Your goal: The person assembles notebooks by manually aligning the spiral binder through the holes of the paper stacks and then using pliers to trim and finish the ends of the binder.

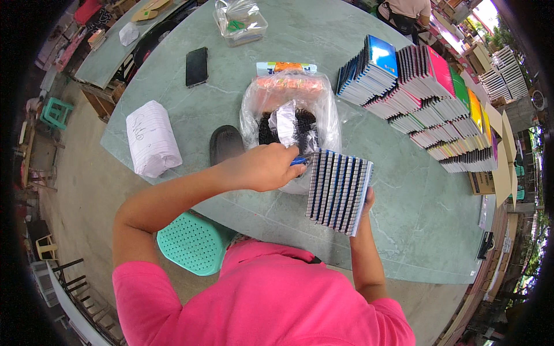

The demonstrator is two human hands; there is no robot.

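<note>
Two hands work near: left hand (266,167) curled, pinching a blue pen (299,161); right hand (367,199) grips upright notebooks (339,191). Clear bag (290,109) beyond; white roll (152,138) left on the bench (404,190).

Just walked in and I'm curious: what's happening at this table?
A person in a pink top holds a stack of spiral notebooks on edge with the right hand. The left hand presses a small blue tool to the stack's spines. Behind them sits a clear plastic bag of dark coils, with more notebooks fanned out on the green table.
</note>
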